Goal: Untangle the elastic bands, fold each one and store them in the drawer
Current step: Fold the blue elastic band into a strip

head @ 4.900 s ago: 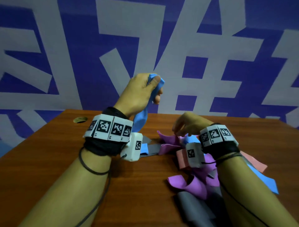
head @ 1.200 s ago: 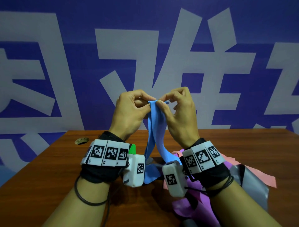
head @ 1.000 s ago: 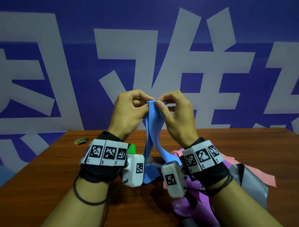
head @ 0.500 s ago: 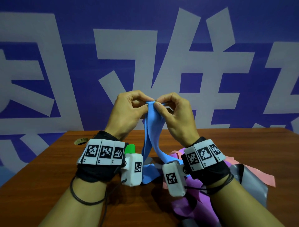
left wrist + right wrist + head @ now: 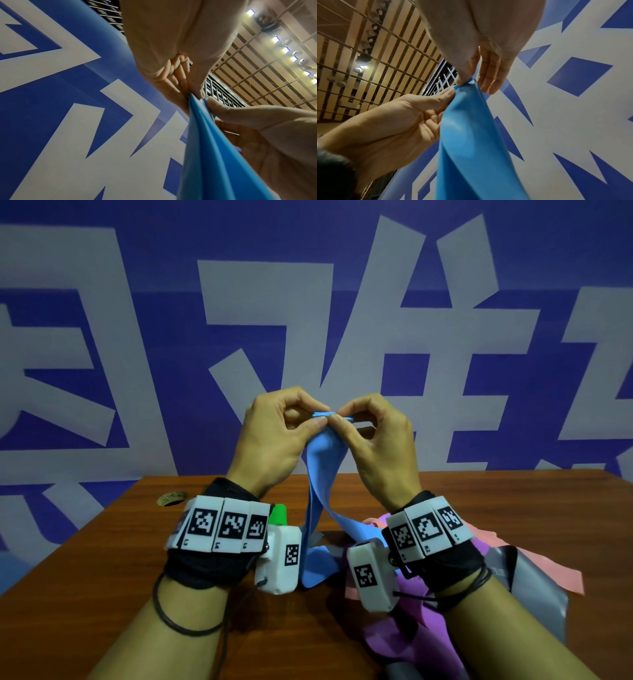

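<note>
Above the table (image 5: pixel 102 559), both hands pinch the blue band (image 5: pixel 317 474), which hangs vertically

Both hands (image 5: pixel 329 440) raised together, fingertips pinched, thumbs touching.

Two bare hands are up above the table: one left hand (image 5: pixel 274 436) and one right hand (image 5: pixel 380 440), each wearing one white wrist camera block and one band of square black-and-white markers. One bright blue flat elastic band (image 5: pixel 320 474) hangs between them, and on the one brown wooden table (image 5: pixel 102 577) lies a heap holding at least one salmon-pink band (image 5: pixel 555 571), one grey band (image 5: pixel 534 587) and some purple band material (image 5: pixel 387 631) (how many separate purple bands, the tangle does not let me count). One small round brass-coloured fitting (image 5: pixel 172 497) sits near the table's far left corner.
</note>
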The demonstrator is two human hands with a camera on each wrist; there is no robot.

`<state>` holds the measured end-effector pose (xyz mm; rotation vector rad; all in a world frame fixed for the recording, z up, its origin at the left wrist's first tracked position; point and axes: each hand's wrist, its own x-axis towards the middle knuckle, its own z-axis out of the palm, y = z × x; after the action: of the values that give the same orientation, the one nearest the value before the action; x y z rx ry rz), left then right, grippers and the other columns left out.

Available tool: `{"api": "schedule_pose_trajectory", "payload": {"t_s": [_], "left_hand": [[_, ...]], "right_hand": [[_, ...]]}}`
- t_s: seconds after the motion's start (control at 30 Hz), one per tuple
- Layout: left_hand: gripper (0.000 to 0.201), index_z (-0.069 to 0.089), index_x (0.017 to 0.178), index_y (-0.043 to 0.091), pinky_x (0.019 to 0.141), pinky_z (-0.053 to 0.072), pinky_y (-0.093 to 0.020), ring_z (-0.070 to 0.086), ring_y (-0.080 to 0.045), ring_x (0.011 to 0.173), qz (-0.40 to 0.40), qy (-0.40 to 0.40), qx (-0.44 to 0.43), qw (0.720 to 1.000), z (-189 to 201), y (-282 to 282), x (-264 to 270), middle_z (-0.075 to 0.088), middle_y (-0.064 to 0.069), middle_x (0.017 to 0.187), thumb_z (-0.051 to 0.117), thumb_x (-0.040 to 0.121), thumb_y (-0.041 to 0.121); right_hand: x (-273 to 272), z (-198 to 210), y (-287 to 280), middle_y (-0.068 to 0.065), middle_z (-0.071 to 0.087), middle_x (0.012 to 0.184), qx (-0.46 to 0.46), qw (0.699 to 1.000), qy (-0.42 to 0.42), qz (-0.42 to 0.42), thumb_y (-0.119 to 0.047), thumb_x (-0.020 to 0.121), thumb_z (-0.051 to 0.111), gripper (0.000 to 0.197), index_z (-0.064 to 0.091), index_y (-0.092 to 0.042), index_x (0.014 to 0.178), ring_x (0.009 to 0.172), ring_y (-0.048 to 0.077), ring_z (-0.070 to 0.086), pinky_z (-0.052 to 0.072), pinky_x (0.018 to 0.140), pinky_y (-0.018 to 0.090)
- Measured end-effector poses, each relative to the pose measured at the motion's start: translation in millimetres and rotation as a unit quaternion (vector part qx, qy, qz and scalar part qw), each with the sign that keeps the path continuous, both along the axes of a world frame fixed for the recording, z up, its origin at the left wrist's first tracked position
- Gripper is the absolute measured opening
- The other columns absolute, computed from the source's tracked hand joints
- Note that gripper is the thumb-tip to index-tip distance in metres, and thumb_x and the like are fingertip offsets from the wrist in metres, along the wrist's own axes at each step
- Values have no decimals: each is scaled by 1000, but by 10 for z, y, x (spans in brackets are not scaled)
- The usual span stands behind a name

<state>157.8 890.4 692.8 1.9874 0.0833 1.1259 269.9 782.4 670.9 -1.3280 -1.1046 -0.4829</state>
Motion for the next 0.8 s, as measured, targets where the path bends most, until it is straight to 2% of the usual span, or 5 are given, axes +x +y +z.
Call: {"api": "schedule_pose_trajectory", "payload": {"t_s": [0.17,0.3,0.47,0.63,0.8], "left_hand": [[10,71,94,14,81,61,-38,73,-8,85,39,-2,24,999,-13,-13,14,76,1,89,69,90,5],[10,70,94,15,80,61,-38,73,-9,85,29,-1,16,999,-3,-14,-7,75,1,89,68,90,6],[7,69,94,11,81,61,-33,72,-7,88,33,-3,35,999,4,-10,-9,74,1,92,68,90,5],[6,69,95,11,80,61,-31,72,-7,88,44,-5,42,998,4,0,-9,74,1,93,67,91,7],[8,69,99,12,76,61,-31,73,-7,86,55,21,32,998,10,19,-24,76,1,89,67,92,10]], "right_hand": [[92,-18,1,-6,67,85,1,999,33,3,-14,92,68,3,66,-13,89,79,13,67,58,68,41],[55,-9,-7,-6,65,86,13,999,41,18,-11,92,67,8,61,-14,98,77,12,65,58,65,33],[78,-14,4,2,68,94,-43,996,54,56,-13,97,59,19,68,-10,114,84,17,67,59,63,26],[101,-15,5,-4,68,79,-40,997,51,44,-16,95,63,7,68,-16,90,68,10,63,51,60,25],[73,38,-51,-17,62,72,-52,998,-9,-22,-19,93,66,9,66,-20,84,65,1,56,44,59,14]]}}
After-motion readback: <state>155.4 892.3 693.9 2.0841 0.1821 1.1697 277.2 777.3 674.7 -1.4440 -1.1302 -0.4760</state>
